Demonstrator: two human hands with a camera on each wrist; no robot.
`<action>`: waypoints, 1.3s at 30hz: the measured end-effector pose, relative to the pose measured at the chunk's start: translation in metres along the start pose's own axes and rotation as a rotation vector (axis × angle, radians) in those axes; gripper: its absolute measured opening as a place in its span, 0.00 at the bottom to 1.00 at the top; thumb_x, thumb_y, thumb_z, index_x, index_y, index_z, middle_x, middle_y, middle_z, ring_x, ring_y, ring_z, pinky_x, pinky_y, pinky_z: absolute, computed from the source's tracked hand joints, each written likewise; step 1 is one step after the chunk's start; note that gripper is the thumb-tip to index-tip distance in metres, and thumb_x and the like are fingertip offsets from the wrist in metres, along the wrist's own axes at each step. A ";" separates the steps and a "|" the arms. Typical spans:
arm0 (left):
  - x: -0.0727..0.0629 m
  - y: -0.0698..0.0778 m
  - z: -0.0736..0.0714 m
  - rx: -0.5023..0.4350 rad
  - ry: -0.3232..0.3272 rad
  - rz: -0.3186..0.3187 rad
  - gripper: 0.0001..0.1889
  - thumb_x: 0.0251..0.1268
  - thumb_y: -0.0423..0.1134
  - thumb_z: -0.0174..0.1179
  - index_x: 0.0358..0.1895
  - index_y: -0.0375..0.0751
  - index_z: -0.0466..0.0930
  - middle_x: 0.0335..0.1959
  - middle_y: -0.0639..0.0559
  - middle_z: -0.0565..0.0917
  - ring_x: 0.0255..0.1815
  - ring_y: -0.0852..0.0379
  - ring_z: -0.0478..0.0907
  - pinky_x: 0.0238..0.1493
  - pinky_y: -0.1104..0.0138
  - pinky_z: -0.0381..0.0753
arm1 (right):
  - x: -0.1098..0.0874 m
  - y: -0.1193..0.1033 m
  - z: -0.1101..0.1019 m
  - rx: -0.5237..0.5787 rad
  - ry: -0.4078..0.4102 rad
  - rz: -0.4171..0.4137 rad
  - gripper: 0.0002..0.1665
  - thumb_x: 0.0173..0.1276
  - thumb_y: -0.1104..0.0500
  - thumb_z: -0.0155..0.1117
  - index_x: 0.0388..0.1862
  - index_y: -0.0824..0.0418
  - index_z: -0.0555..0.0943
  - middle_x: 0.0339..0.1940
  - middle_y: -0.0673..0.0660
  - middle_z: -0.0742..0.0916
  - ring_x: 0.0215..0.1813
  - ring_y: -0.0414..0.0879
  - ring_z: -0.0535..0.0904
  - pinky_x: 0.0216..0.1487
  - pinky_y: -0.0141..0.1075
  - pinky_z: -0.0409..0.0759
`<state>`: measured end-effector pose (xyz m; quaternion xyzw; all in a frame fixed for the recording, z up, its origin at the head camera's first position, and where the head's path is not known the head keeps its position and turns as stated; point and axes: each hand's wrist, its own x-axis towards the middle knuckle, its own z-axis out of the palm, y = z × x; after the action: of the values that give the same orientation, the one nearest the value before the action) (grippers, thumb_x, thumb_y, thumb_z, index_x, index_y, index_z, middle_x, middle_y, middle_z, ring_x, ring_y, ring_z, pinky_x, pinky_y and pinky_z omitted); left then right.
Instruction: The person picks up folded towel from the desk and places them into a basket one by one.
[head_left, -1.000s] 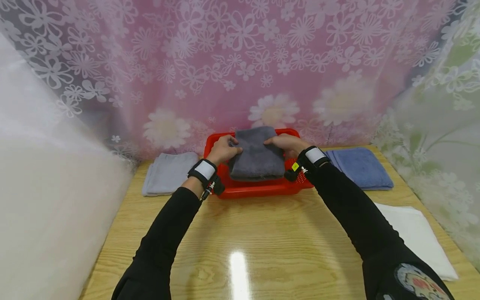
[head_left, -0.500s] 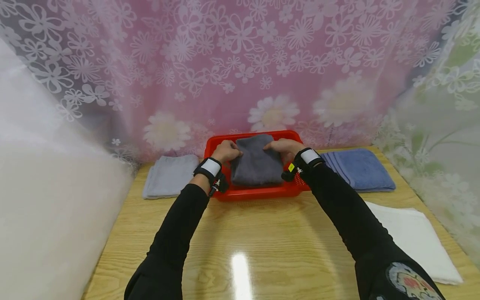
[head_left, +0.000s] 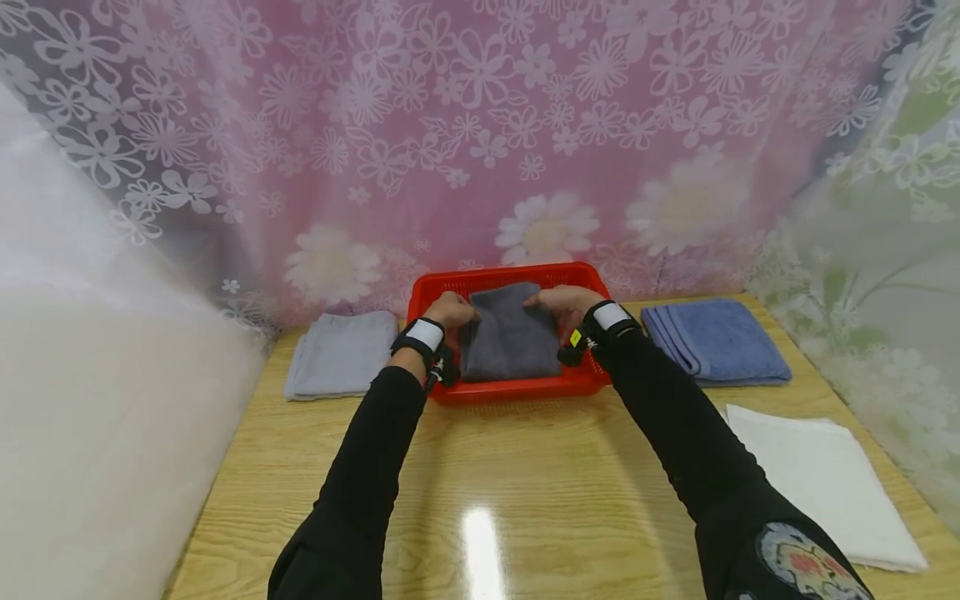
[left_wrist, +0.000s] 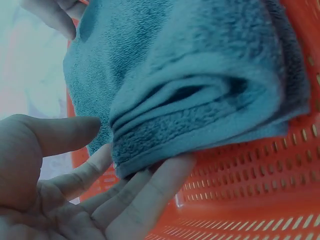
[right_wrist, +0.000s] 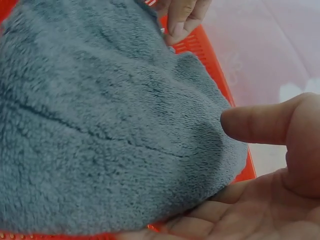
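Note:
A folded dark grey towel (head_left: pixel 513 333) sits inside the red plastic basket (head_left: pixel 517 389) in the head view. At its left edge is my left hand (head_left: pixel 451 311); in the left wrist view the thumb (left_wrist: pixel 75 134) lies at the towel's folded layers, with the fingers (left_wrist: pixel 155 195) beneath. My right hand (head_left: pixel 567 302) holds the towel's far right part. The right wrist view shows that thumb (right_wrist: pixel 255 122) on the top face and the fingers (right_wrist: pixel 210 215) under the edge, partly hidden by the cloth.
On the wooden table (head_left: pixel 450 492), a light grey folded towel (head_left: pixel 341 354) lies left of the basket. A blue folded towel (head_left: pixel 720 342) lies right of it, with a white folded cloth (head_left: pixel 825 483) nearer the front. A pink floral curtain (head_left: pixel 450 150) hangs behind.
Both hands have lowered the grey towel into the basket; its far edge now sits below the basket's back rim. The left hand has shifted slightly right and downward.

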<state>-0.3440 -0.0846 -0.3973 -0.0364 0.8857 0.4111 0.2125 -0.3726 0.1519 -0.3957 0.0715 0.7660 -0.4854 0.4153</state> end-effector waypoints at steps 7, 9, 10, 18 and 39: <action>0.009 -0.003 0.005 0.062 0.012 -0.034 0.20 0.72 0.41 0.60 0.19 0.42 0.71 0.24 0.50 0.74 0.34 0.48 0.83 0.27 0.63 0.84 | 0.002 0.000 0.003 -0.039 0.021 -0.004 0.48 0.80 0.47 0.48 0.84 0.65 0.38 0.84 0.73 0.50 0.82 0.72 0.52 0.70 0.66 0.69; 0.012 -0.006 0.005 0.115 0.015 -0.037 0.25 0.72 0.43 0.60 0.14 0.45 0.64 0.18 0.53 0.70 0.26 0.52 0.78 0.24 0.66 0.78 | 0.004 0.001 0.005 -0.029 0.017 -0.001 0.47 0.80 0.48 0.48 0.84 0.65 0.38 0.84 0.72 0.50 0.82 0.71 0.53 0.71 0.66 0.69; 0.014 -0.008 0.005 0.132 0.016 -0.037 0.27 0.72 0.43 0.60 0.12 0.46 0.63 0.17 0.54 0.69 0.22 0.54 0.76 0.23 0.67 0.75 | 0.006 0.001 0.006 -0.023 0.010 0.001 0.47 0.80 0.48 0.48 0.84 0.64 0.38 0.84 0.71 0.50 0.82 0.71 0.52 0.72 0.65 0.68; 0.018 -0.010 0.005 0.136 -0.012 -0.020 0.27 0.72 0.42 0.59 0.13 0.45 0.61 0.19 0.56 0.60 0.16 0.60 0.61 0.23 0.69 0.70 | 0.014 0.008 0.004 -0.015 0.008 0.010 0.45 0.81 0.50 0.47 0.84 0.65 0.39 0.85 0.69 0.50 0.84 0.68 0.50 0.80 0.60 0.59; 0.002 -0.008 -0.004 0.093 -0.240 -0.076 0.28 0.79 0.44 0.48 0.76 0.34 0.63 0.77 0.39 0.67 0.74 0.40 0.68 0.72 0.51 0.73 | 0.025 0.025 -0.003 -0.258 0.177 0.012 0.36 0.78 0.52 0.56 0.76 0.72 0.64 0.73 0.72 0.74 0.67 0.63 0.78 0.62 0.48 0.82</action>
<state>-0.3451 -0.0929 -0.4017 -0.0106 0.8700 0.3629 0.3337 -0.3777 0.1598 -0.4304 0.0646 0.8552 -0.3725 0.3546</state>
